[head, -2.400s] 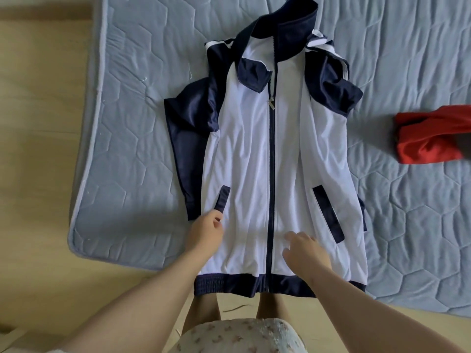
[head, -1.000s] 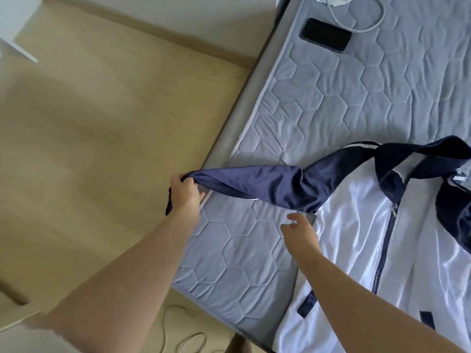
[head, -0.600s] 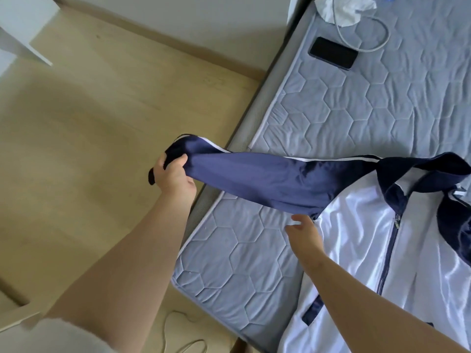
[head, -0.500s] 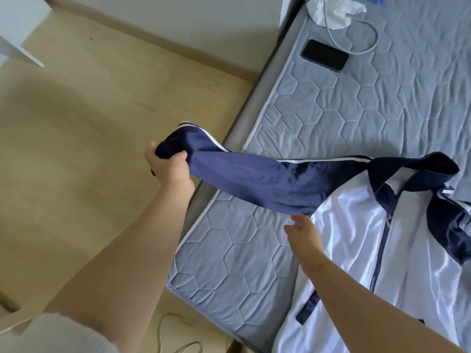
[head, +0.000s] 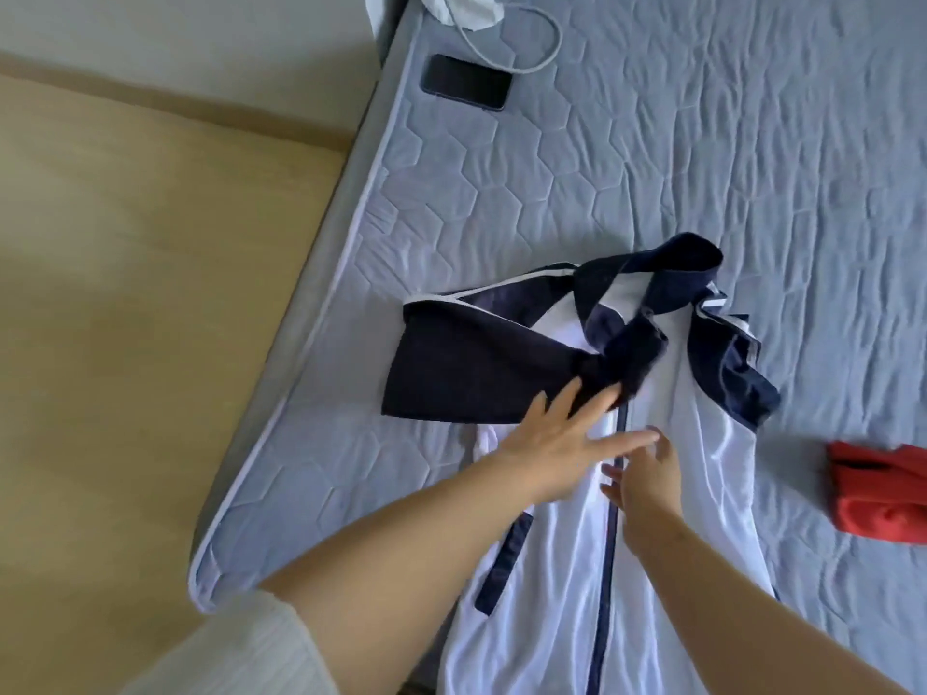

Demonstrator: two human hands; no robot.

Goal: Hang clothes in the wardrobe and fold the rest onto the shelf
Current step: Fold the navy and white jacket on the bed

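A white and navy zip jacket (head: pixel 667 514) lies front up on the grey quilted mattress (head: pixel 652 168). Its navy left sleeve (head: pixel 476 373) is folded across the chest, with the cuff bunched near the zip. My left hand (head: pixel 557 443) is spread flat with straight fingers just below that sleeve, over the white front. Beside the zip, my right hand (head: pixel 647 474) rests on the jacket with its fingers loose and holds nothing.
A folded red garment (head: pixel 883 494) lies at the right edge of the mattress. A black phone (head: pixel 466 82), a white cable (head: pixel 526 47) and a white cloth (head: pixel 461 7) lie near the head end. Wooden floor (head: pixel 150 343) runs along the mattress's left side.
My left hand carried the navy sleeve from out over the floor back across the jacket's chest and let go of it. My right hand shifted from the armpit towards the zip.
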